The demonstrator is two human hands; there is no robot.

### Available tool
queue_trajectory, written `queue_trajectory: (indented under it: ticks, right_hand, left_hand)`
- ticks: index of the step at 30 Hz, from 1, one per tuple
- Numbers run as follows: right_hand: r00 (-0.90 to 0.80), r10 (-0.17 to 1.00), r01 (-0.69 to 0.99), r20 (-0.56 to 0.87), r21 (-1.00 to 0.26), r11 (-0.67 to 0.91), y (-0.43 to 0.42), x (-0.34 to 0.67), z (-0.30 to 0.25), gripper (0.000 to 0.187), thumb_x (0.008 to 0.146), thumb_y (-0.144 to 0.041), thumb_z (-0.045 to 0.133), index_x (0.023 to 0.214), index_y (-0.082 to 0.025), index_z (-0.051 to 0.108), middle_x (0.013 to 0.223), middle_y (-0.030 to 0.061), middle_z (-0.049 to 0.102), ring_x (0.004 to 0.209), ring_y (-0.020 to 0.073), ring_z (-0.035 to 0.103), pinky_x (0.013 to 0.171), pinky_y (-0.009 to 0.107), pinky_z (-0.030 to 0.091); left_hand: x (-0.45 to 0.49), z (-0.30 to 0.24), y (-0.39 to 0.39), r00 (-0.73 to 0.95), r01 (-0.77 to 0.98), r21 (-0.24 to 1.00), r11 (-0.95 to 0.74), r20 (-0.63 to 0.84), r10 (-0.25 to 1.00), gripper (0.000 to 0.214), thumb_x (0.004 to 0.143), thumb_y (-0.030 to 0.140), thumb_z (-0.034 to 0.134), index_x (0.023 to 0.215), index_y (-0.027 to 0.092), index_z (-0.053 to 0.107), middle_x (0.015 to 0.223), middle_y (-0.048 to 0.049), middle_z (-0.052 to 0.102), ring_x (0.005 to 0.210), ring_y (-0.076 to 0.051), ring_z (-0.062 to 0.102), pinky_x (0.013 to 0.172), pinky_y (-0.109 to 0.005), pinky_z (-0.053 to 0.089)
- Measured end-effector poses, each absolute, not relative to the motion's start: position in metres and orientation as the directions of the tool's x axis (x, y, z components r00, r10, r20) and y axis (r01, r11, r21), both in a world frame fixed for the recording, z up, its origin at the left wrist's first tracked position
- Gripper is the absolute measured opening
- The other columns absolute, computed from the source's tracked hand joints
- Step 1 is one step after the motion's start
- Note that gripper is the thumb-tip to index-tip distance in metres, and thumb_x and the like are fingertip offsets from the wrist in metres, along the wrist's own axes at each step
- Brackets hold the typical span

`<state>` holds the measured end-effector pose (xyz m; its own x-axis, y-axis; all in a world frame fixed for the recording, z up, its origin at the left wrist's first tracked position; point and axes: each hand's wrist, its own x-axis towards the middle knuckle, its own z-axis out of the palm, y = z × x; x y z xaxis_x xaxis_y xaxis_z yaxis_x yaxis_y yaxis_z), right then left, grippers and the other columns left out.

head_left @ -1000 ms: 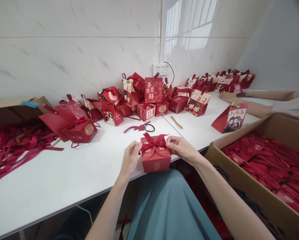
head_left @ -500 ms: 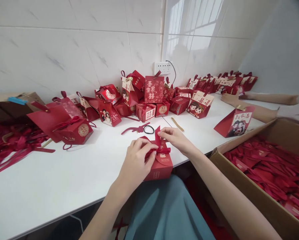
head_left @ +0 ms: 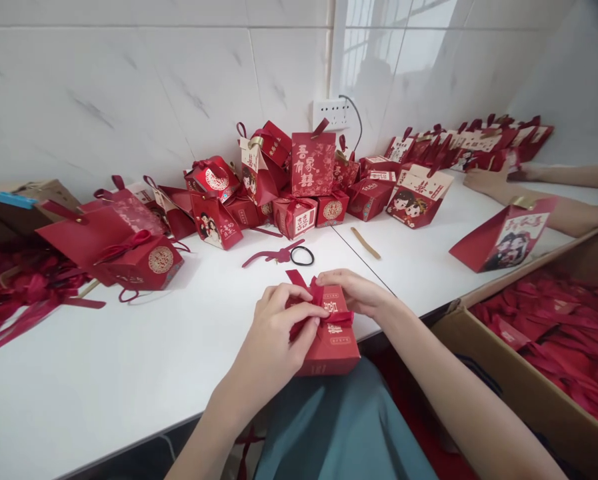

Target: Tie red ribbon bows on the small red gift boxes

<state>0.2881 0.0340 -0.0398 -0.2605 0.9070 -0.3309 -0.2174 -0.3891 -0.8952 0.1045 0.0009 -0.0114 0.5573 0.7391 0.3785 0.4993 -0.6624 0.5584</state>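
Note:
A small red gift box (head_left: pixel 333 343) sits at the near edge of the white table (head_left: pixel 129 373), over my lap. A dark red ribbon (head_left: pixel 313 313) crosses its top. My left hand (head_left: pixel 273 340) is closed, pinching the ribbon over the left half of the box. My right hand (head_left: pixel 356 292) is closed on the ribbon at the far right corner. Part of the box's left side is hidden behind my left hand.
Several finished red boxes and bags (head_left: pixel 293 180) are piled against the tiled wall. A black hair tie (head_left: pixel 301 255) and a loose ribbon (head_left: pixel 273 254) lie just beyond the box. Cardboard cartons (head_left: pixel 509 383) of red pieces stand right and left. Another person's arms (head_left: pixel 533 190) rest far right.
The box has turned under my hands, its flap-shaped top now facing away. My left hand moved from the box's left side onto the ribbon on top. The view has shifted slightly.

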Motion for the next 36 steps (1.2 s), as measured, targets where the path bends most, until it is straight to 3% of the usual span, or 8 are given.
queue_trajectory:
  ticks: [6, 12, 16, 19, 24, 28, 33, 36]
  right_hand:
    - [-0.256, 0.926, -0.156, -0.277, -0.934, -0.322, 0.029, 0.288, -0.045, 0.016, 0.065, -0.029, 0.065, 0.061, -0.014, 0.063, 0.058, -0.0022, 0.059, 0.052, 0.0076, 0.048, 0.053, 0.021, 0.036]
    - [0.080, 0.990, 0.067, -0.115, -0.990, -0.121, 0.016, 0.308, -0.053, 0.030, 0.068, -0.045, 0.068, 0.069, -0.015, 0.066, 0.062, 0.0014, 0.064, 0.059, 0.0124, 0.056, 0.062, 0.027, 0.045]
    - [0.030, 0.999, -0.115, 0.038, -0.993, 0.041, -0.012, 0.309, -0.053, 0.047, 0.075, -0.059, 0.058, 0.101, -0.021, 0.064, 0.099, 0.0073, 0.069, 0.096, 0.0201, 0.062, 0.087, 0.036, 0.047]
    - [-0.013, 0.995, -0.028, 0.096, -0.995, 0.095, -0.031, 0.302, -0.053, 0.044, 0.076, -0.055, 0.060, 0.106, -0.023, 0.062, 0.112, 0.0073, 0.066, 0.108, 0.0222, 0.058, 0.095, 0.039, 0.044]
    - [0.121, 0.980, 0.057, 0.158, -0.987, 0.153, -0.043, 0.288, -0.061, 0.040, 0.076, -0.052, 0.062, 0.103, -0.023, 0.058, 0.111, 0.0069, 0.065, 0.107, 0.0215, 0.058, 0.095, 0.037, 0.044]
    - [0.197, 0.973, 0.087, 0.121, -0.991, 0.106, -0.064, 0.275, -0.061, 0.039, 0.076, -0.051, 0.062, 0.103, -0.023, 0.055, 0.097, 0.0066, 0.068, 0.096, 0.0210, 0.063, 0.085, 0.035, 0.049]
    - [-0.188, 0.982, 0.009, 0.023, -1.000, 0.025, -0.097, 0.261, -0.047, 0.026, 0.085, -0.044, 0.054, 0.083, -0.020, 0.062, 0.055, 0.0017, 0.063, 0.058, 0.0180, 0.063, 0.063, 0.033, 0.050]
    - [-0.015, 0.993, 0.095, 0.115, -0.989, 0.116, -0.093, 0.261, -0.040, 0.028, 0.085, -0.043, 0.053, 0.073, -0.020, 0.061, 0.050, 0.0005, 0.058, 0.051, 0.0155, 0.057, 0.058, 0.031, 0.046]
  left_hand:
    - [0.101, -0.010, 0.002, 0.584, 0.484, 0.609, -0.629, 0.310, 0.750, 0.024, 0.086, 0.021, 0.049, 0.091, 0.031, 0.070, 0.103, -0.0045, 0.057, 0.100, -0.022, 0.051, 0.088, -0.042, 0.046]
    - [0.097, -0.005, 0.015, 0.631, 0.439, 0.635, -0.636, 0.286, 0.721, 0.027, 0.085, 0.022, 0.049, 0.097, 0.035, 0.070, 0.104, -0.0038, 0.057, 0.104, -0.021, 0.053, 0.094, -0.042, 0.043]
    - [0.100, -0.008, 0.003, 0.382, 0.468, 0.647, -0.601, 0.466, 0.798, 0.047, 0.082, 0.030, 0.055, 0.128, 0.031, 0.046, 0.122, -0.0058, 0.051, 0.116, -0.024, 0.047, 0.102, -0.046, 0.034]
    - [0.112, -0.025, -0.027, 0.084, 0.561, 0.608, -0.562, 0.633, 0.769, 0.063, 0.078, 0.038, 0.060, 0.134, 0.025, 0.032, 0.131, -0.0120, 0.043, 0.124, -0.028, 0.039, 0.105, -0.048, 0.026]
    - [0.127, -0.060, -0.059, 0.142, 0.680, 0.490, -0.546, 0.642, 0.753, 0.096, 0.068, 0.053, 0.067, 0.141, 0.023, 0.012, 0.144, -0.0206, 0.024, 0.134, -0.038, 0.022, 0.104, -0.055, 0.020]
    - [0.097, -0.070, -0.048, -0.011, 0.583, 0.643, -0.497, 0.618, 0.786, 0.087, 0.072, 0.041, 0.066, 0.140, 0.024, 0.015, 0.146, -0.0167, 0.023, 0.137, -0.032, 0.019, 0.109, -0.052, 0.016]
    - [0.039, -0.065, -0.029, -0.388, 0.251, 0.955, -0.155, 0.246, 0.888, 0.052, 0.081, 0.037, 0.056, 0.127, 0.027, 0.036, 0.141, -0.0102, 0.034, 0.133, -0.026, 0.032, 0.108, -0.044, 0.027]
    - [0.031, -0.059, -0.027, -0.342, 0.126, 0.976, -0.180, 0.213, 0.915, 0.028, 0.083, 0.039, 0.051, 0.108, 0.026, 0.049, 0.124, -0.0061, 0.052, 0.120, -0.022, 0.047, 0.098, -0.037, 0.038]
